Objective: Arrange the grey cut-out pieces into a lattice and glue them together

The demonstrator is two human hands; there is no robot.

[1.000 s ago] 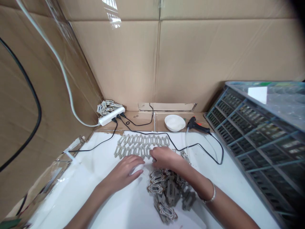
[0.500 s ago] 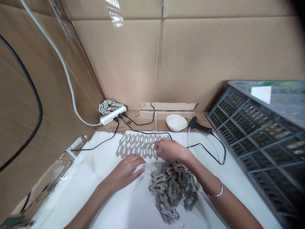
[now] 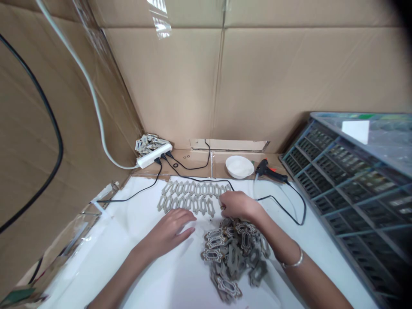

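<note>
My left hand [image 3: 175,225] rests on the white table with its fingers stretched out and thumb apart, holding nothing. Just beyond its fingertips lie two rows of small grey oval frame pieces [image 3: 202,206], set side by side. My right hand [image 3: 238,204] is closed at the right end of the nearer row, thumb and fingers curled together. A small bit of something shows at its fingertips, too hidden to make out. Below my right wrist is a loose heap of ornate oval frame pieces [image 3: 233,257], some patterned side up and others plain side up.
Behind the rows stand a white bowl [image 3: 240,167] and a black glue gun [image 3: 270,171] with its cord looping right. A white power strip [image 3: 154,156] with black plugs sits back left, beside more pieces [image 3: 149,143]. A grey plastic crate [image 3: 341,180] borders the right side.
My right hand has drawn away to the right from the nearer row, leaving its last piece in view. My left hand has stayed in place. The camera view has shifted slightly.
</note>
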